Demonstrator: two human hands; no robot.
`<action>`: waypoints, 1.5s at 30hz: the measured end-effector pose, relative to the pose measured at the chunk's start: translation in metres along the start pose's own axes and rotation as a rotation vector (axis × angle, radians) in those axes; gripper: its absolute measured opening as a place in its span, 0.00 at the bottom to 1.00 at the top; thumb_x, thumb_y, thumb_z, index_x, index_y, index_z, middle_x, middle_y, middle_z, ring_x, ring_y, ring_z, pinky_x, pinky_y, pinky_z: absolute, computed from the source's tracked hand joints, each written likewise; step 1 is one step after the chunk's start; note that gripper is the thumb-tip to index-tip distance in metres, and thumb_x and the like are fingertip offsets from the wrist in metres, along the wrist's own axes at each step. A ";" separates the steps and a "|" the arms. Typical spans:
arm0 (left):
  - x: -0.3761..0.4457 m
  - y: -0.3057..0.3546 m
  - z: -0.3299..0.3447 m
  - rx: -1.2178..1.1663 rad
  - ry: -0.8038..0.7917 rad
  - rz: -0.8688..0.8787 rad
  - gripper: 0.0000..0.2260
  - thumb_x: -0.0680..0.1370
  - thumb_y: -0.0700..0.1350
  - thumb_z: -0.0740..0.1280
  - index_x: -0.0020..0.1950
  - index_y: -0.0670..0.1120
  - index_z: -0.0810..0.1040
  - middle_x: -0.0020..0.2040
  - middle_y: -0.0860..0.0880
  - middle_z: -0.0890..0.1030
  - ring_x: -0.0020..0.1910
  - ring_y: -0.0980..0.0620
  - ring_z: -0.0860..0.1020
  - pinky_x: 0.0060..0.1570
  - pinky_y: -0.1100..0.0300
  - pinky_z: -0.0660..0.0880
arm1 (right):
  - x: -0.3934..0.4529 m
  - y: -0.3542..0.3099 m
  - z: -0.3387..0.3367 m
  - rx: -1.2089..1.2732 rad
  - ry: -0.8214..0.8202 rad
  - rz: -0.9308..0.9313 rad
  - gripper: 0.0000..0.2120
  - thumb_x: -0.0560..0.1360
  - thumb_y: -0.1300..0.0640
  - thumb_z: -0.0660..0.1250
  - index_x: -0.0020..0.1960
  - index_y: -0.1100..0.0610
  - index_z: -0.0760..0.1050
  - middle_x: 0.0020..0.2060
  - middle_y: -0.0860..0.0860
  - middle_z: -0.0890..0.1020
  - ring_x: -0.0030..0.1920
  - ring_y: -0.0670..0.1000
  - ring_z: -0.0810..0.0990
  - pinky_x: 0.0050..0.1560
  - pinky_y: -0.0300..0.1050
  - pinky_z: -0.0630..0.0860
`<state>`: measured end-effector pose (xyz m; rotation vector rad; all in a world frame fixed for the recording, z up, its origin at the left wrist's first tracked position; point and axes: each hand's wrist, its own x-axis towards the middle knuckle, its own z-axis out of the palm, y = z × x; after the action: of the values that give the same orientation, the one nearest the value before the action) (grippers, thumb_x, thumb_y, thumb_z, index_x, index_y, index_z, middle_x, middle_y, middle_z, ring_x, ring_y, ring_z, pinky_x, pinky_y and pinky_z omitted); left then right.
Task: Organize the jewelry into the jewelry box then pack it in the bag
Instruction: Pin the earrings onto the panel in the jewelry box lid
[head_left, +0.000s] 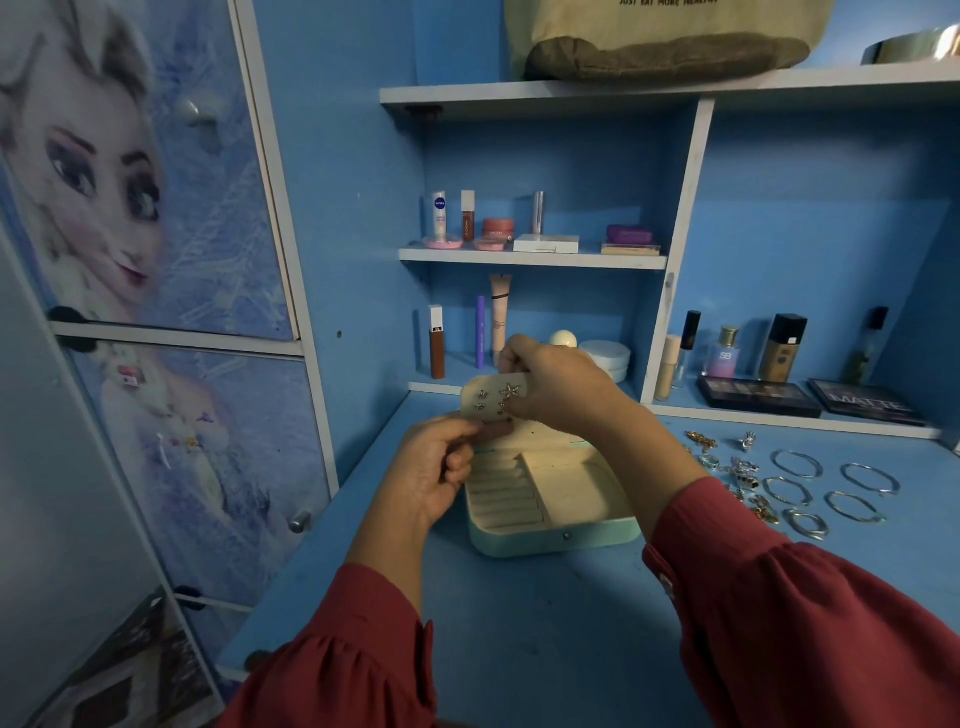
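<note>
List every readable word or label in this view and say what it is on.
"JUST EAT MORE HEALTHY", partly cut off: canvas bag.
"NIVEA": white tube.
"SB": perfume bottle.
"MATTE": right eyeshadow palette.
Other cosmetics' labels: too small to read.

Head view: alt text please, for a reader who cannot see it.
Both hands hold a small cream earring card above an open jewelry box on a blue desk: left hand grips its lower edge, right hand pinches its top. Bangles lie to the right.
</note>
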<state>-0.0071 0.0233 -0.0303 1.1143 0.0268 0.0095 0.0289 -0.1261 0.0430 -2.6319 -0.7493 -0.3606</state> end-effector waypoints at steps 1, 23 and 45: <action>0.000 0.000 0.000 0.002 0.001 0.000 0.06 0.77 0.34 0.60 0.45 0.38 0.77 0.42 0.40 0.84 0.18 0.59 0.61 0.16 0.69 0.56 | 0.000 0.000 0.000 -0.008 0.000 -0.007 0.12 0.72 0.55 0.68 0.50 0.48 0.67 0.43 0.45 0.77 0.44 0.50 0.73 0.41 0.43 0.67; -0.007 0.004 0.006 0.022 0.004 0.005 0.07 0.78 0.33 0.59 0.45 0.38 0.76 0.30 0.47 0.82 0.17 0.59 0.60 0.16 0.70 0.55 | 0.000 0.003 0.005 0.032 0.045 0.017 0.15 0.72 0.55 0.70 0.54 0.49 0.67 0.48 0.48 0.78 0.47 0.51 0.74 0.44 0.46 0.73; -0.007 0.011 -0.001 -0.340 -0.069 -0.190 0.21 0.79 0.36 0.50 0.33 0.35 0.77 0.38 0.32 0.82 0.13 0.58 0.61 0.13 0.72 0.56 | -0.020 0.001 -0.008 -0.053 0.011 -0.094 0.14 0.72 0.55 0.67 0.54 0.48 0.65 0.43 0.42 0.78 0.42 0.48 0.72 0.49 0.44 0.65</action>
<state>-0.0143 0.0289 -0.0210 0.7685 0.0664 -0.1880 0.0118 -0.1398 0.0430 -2.6472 -0.8735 -0.4261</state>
